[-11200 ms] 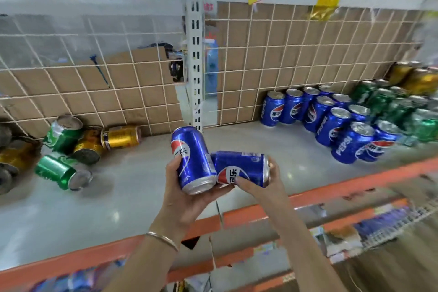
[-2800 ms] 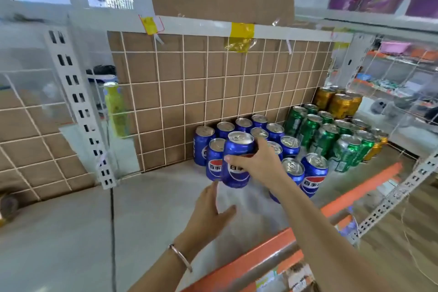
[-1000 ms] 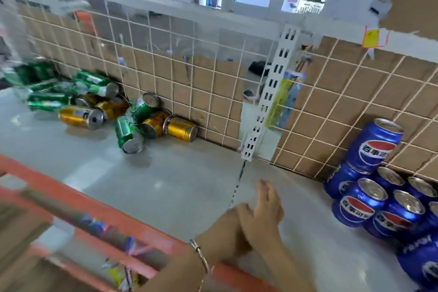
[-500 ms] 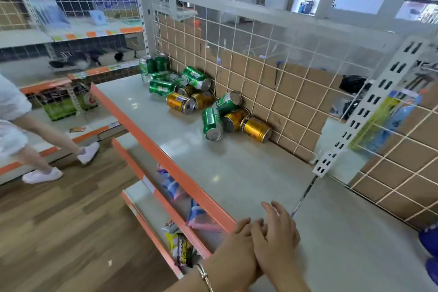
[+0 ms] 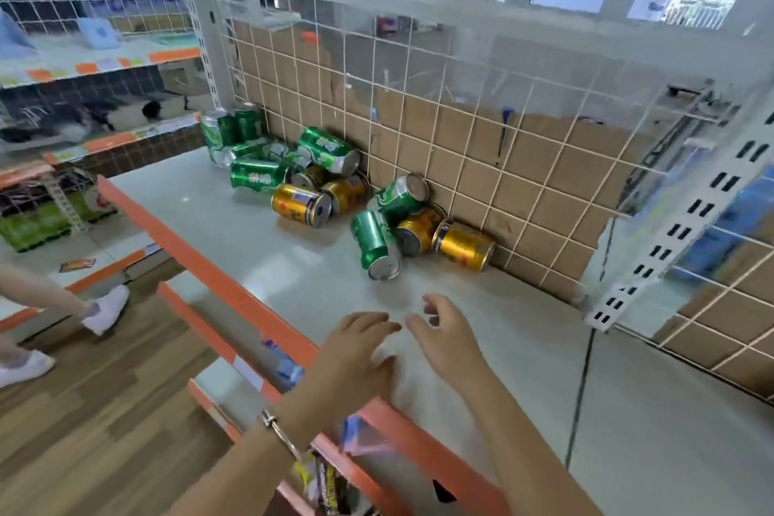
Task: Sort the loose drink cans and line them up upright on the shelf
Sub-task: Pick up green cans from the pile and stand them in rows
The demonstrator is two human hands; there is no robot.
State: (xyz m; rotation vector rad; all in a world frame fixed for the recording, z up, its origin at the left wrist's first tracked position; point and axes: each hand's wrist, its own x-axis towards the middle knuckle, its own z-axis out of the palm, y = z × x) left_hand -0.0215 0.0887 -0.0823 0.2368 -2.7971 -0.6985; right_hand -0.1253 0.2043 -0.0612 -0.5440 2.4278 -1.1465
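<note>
Green and gold cans (image 5: 375, 243) lie jumbled; empty hands (image 5: 356, 352) (image 5: 448, 344) hover near.

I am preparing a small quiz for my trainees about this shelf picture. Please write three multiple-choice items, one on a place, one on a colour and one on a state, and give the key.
1. Where on the shelf do the loose cans lie?
A) at its front edge
B) along the wire grid at the back
C) in a neat upright row

2. What colour is the can nearest the hands?
A) blue
B) gold
C) green

3. What do the left hand and the right hand hold?
A) one can each
B) nothing
C) one can together

Key: 1 B, the pile leans against the grid. 2 C, its body is green. 3 B, both hands are empty above the shelf.
</note>
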